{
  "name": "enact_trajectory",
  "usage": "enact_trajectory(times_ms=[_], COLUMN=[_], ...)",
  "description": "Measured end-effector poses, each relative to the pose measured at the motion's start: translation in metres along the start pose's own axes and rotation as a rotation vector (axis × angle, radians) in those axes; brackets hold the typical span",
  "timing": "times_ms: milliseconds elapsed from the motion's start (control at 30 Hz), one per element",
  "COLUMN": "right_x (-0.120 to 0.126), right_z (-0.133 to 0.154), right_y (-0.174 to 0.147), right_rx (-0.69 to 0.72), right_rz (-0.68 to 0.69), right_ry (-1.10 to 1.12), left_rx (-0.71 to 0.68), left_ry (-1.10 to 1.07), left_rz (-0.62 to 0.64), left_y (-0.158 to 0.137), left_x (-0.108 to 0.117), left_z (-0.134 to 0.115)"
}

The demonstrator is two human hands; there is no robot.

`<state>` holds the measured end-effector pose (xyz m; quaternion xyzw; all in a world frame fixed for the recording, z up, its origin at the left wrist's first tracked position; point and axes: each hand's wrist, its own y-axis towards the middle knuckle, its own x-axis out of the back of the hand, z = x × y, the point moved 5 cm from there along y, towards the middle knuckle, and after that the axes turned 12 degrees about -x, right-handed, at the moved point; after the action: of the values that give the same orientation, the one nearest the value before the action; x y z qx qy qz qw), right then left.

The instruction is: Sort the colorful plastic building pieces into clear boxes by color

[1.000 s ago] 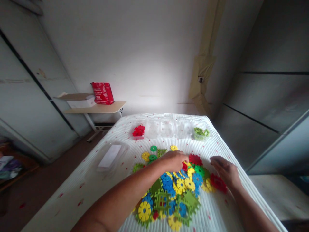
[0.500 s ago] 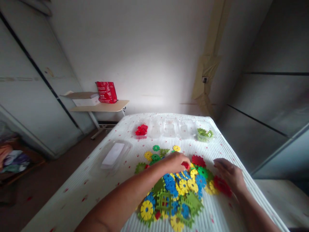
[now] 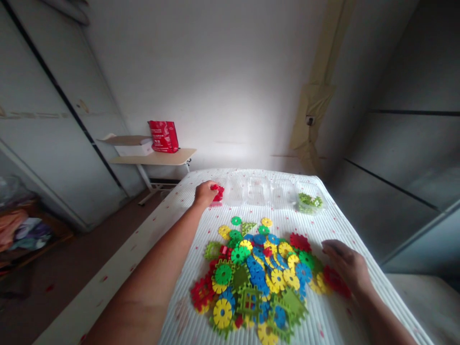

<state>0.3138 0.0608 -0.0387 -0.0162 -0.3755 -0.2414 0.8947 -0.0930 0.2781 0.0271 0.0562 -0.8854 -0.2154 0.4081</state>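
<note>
My left hand (image 3: 206,193) reaches to a small clear box at the far left of the row, fingers closed on a red plastic piece. Red interlocking pieces (image 3: 219,193) lie in that box, partly covered by the hand. My right hand (image 3: 347,263) hovers at the right side of the pile, its fingers slightly apart and holding nothing visible. Beneath it lies a red toothed piece (image 3: 335,281). The pile between my arms mixes yellow notched discs (image 3: 222,313), blue discs (image 3: 304,272), green discs (image 3: 223,274) and olive-green toothed squares (image 3: 249,302).
A row of clear boxes (image 3: 257,192) runs along the table's far side. The rightmost one holds small green pieces (image 3: 309,202). Behind on the left, a side table (image 3: 158,159) carries a red bag (image 3: 164,136) and a white box (image 3: 132,147).
My left hand has moved from the pile, carrying a red piece, away and left to the box of red pieces. My right hand has stayed nearly in place.
</note>
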Motion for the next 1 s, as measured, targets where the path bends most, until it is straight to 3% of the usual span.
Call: enact_trajectory(times_ms=[200,333,467,533,767,1000], right_x=[-0.001,0.0,0.002,0.003,-0.001,-0.002], right_z=[-0.002,0.004,0.008,0.008,0.0,-0.003], right_y=[0.001,-0.001,-0.003,-0.003,0.0,0.0], right_rx=[-0.03,-0.021,-0.008,-0.009,-0.044,-0.034], right_rz=[0.006,0.015,0.015,0.007,0.007,0.018], right_ry=[-0.014,0.019,0.058,0.051,-0.015,-0.003], left_rx=[-0.023,-0.118,-0.36,-0.403,-0.471,-0.387], left_ry=[0.046,-0.007,-0.067,-0.06,-0.039,0.246], left_rz=[0.019,0.135,0.355,0.43,0.6,0.594], left_y=[-0.007,-0.035,-0.073,-0.091,-0.13,-0.141], left_x=[-0.004,-0.018,-0.036,-0.04,-0.058,-0.068], left_z=[0.005,-0.022,-0.059,-0.069,-0.095,-0.105])
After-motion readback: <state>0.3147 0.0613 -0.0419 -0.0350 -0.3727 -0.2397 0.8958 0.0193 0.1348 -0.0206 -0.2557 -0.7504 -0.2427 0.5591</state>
